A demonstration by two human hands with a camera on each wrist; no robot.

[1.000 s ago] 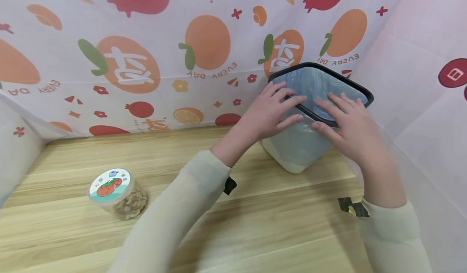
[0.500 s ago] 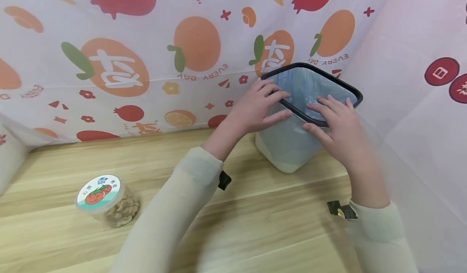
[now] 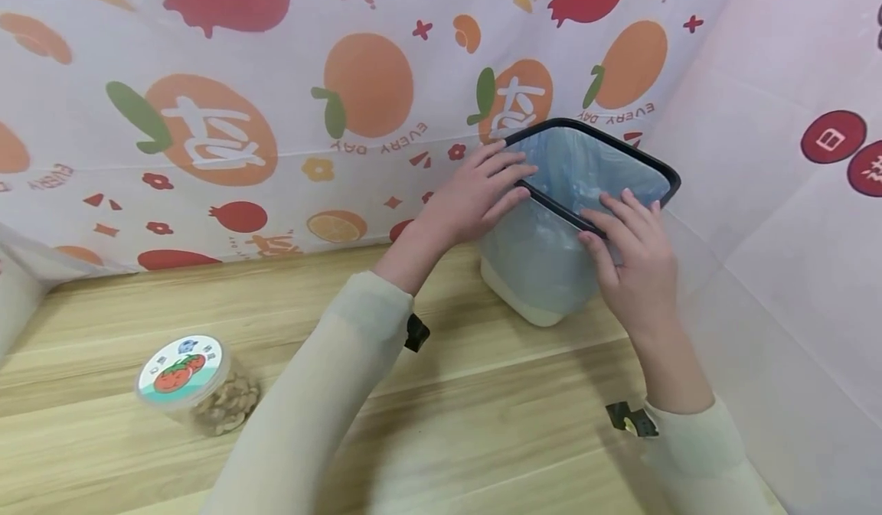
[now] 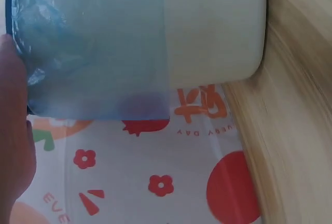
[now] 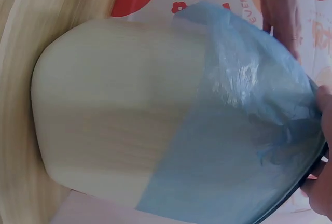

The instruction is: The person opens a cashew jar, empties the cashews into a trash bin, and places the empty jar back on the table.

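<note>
A pale trash can stands upright at the back right, lined with a thin blue plastic bag. The bag folds over the outside, and a black rim ring lies around the mouth. My left hand holds the rim at its left corner, fingers over the top and thumb on the outer side. On the near right side, my right hand grips the rim with thumb outside and fingertips toward the opening. The right wrist view shows the bag's loose lower edge partway down the can.
A clear lidded jar of nuts stands at the left on the wooden table. A fruit-printed cloth hangs behind the can, and a pale sheet closes in the right side.
The left hand has slid slightly left along the rim, its fingers closer together. The right hand has turned more upright and drawn in on the near rim. The head view has shifted right.
</note>
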